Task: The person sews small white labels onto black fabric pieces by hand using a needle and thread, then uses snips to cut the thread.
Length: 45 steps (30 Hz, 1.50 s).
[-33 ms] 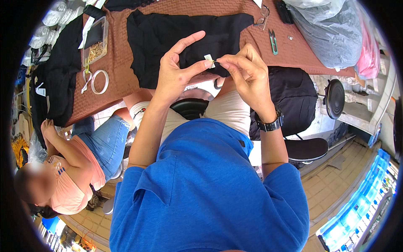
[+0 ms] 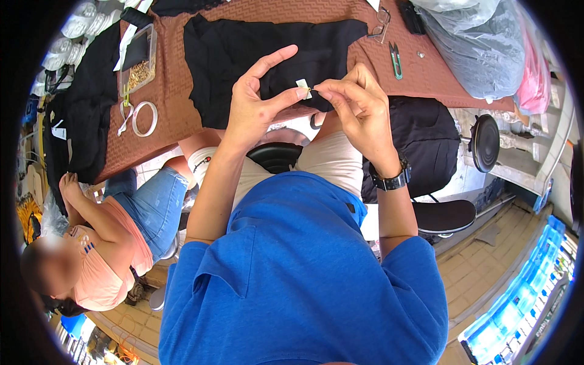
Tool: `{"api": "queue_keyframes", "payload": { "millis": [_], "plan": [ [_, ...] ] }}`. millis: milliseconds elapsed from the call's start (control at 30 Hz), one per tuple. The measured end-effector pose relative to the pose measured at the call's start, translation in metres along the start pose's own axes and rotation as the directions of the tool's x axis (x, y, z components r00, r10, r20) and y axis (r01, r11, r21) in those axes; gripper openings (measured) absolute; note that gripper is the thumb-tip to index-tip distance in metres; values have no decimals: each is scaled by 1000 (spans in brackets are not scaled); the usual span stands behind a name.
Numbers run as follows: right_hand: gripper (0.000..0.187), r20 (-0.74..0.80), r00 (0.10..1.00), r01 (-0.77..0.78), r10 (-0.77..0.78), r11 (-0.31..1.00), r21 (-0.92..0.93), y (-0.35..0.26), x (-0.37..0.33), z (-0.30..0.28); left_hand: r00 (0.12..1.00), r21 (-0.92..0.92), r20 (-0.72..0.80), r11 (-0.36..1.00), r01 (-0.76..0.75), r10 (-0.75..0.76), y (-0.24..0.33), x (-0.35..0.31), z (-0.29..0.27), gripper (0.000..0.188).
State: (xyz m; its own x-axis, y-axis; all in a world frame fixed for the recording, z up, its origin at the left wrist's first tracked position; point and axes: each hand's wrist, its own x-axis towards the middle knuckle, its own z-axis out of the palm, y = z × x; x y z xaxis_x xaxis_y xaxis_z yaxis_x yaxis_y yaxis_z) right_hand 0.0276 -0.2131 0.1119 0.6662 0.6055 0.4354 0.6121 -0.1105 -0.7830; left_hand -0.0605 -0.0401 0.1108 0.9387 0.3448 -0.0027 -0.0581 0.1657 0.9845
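Note:
A black cloth lies spread on the table in front of me. Over its near edge, my left hand has its index finger stretched up and away. The left thumb presses at a small white tag; the fingers beneath are hidden. My right hand, with a black watch at the wrist, is closed in a pinch just right of the tag. Between thumb and index finger it has a tiny gold-coloured piece, perhaps a pin, too small to make out fully. Both hands meet at this tag.
On the brown-covered table are a clear box of small gold pieces, a white ring, green thread snips and glasses. Plastic bags stand far right. A co-worker sits left; a dark chair is right.

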Motion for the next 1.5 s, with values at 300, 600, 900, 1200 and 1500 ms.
{"api": "queue_keyframes", "payload": {
  "millis": [300, 600, 900, 1200, 1500],
  "plan": [
    [18, 17, 999, -28, 28, 1000, 7, 2, -1, -1, 1000, 59, 15, 998, -15, 14, 0, 0, 0, 56],
    [15, 85, 994, -77, 73, 996, 52, 6, -2, -4, 999, 36, 45, 999, 15, -17, -2, 1, -1, 57],
    [12, 88, 985, -165, 150, 964, 208, 18, -6, 1, 996, 29, 66, 998, 60, -62, -7, 3, -3, 58],
    [6, 152, 966, -243, 208, 930, 275, 18, -6, 0, 996, 56, 82, 998, 29, -34, -12, 4, -6, 57],
    [14, 167, 934, -338, 316, 631, 698, 22, -10, 11, 998, 34, 46, 999, 37, -38, -8, 4, 3, 55]
  ]
}}
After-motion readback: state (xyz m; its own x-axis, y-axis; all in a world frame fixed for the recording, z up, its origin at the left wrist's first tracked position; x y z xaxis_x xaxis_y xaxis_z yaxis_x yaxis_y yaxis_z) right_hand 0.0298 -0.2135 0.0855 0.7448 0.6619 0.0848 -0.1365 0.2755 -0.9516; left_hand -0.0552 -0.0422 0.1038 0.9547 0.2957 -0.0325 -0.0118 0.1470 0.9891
